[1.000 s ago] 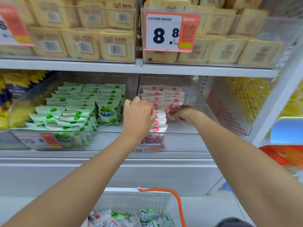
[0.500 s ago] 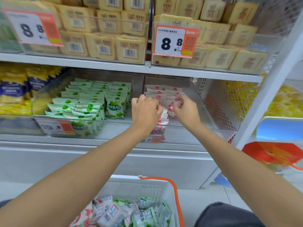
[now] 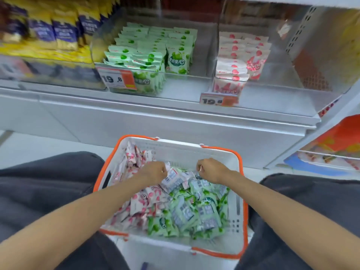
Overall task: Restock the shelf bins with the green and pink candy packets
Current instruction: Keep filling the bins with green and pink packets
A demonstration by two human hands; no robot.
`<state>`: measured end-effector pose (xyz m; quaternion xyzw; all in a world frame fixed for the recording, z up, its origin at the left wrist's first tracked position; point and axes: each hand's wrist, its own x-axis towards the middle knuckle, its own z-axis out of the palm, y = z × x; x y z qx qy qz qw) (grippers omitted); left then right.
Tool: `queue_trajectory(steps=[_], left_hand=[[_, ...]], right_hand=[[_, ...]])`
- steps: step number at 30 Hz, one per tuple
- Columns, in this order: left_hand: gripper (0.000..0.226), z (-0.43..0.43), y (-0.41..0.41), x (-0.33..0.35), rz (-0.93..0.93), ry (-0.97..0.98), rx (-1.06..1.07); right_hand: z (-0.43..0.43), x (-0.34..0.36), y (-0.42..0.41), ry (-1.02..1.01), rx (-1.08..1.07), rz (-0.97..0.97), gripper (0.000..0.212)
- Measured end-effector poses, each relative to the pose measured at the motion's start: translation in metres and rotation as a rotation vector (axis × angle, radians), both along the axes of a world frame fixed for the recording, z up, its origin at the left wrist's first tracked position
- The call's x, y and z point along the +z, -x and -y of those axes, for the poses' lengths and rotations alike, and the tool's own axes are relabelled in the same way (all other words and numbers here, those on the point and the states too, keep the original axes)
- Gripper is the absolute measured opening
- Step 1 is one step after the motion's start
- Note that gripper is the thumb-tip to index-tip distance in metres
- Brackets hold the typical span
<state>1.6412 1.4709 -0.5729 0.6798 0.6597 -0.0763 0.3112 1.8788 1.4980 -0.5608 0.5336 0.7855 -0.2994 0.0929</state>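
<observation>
Fingers (image 3: 164, 171) of the left hand (image 3: 153, 171) are pinching the top of a face-down packet (image 3: 172, 179) near the basket's far wall. Those of the right hand (image 3: 213, 170) are curling just beside it, but I cannot tell whether they are gripping anything. The shelf (image 3: 175, 121) is carrying two clear bins. The left bin (image 3: 202, 55) is holding shelved green packets (image 3: 148, 53) along its left side, and the right bin (image 3: 282, 75) is holding shelved pink packets (image 3: 241, 55) along its left side. Below the shelf's front edge the white basket (image 3: 185, 151) is holding loose pink packets (image 3: 144, 203) on its left and loose green packets (image 3: 187, 215) on its right.
</observation>
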Motion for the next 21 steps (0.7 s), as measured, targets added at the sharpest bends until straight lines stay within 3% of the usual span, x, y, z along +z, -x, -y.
queue_trajectory(steps=[5,8,11,13,16,19,21], left_hand=[[0.06,0.031,0.039,-0.042,-0.219,0.182,-0.37],[0.048,0.037,0.036,-0.054,-0.388,0.052,-0.606],[0.021,0.036,0.028,-0.059,-0.423,-0.076,-0.656],[0.03,0.034,0.02,-0.053,-0.277,-0.146,-0.487],[0.041,0.024,-0.003,-0.024,0.124,-0.156,0.008],[0.033,0.01,-0.032,0.0,0.521,-0.074,0.415],[0.027,0.005,-0.048,0.017,0.731,0.043,0.556]], right_hand=[[0.017,-0.023,0.015,0.099,0.122,0.119,0.019],[0.018,-0.025,0.019,0.095,0.135,0.102,0.019],[0.018,-0.026,0.017,0.11,0.125,0.1,0.016],[0.017,-0.024,0.012,0.109,0.097,0.089,0.017],[0.013,-0.017,0.008,0.077,-0.004,-0.021,0.023],[0.014,0.0,0.014,0.19,-0.143,-0.302,0.065],[0.015,0.007,0.021,0.287,-0.251,-0.44,0.079]])
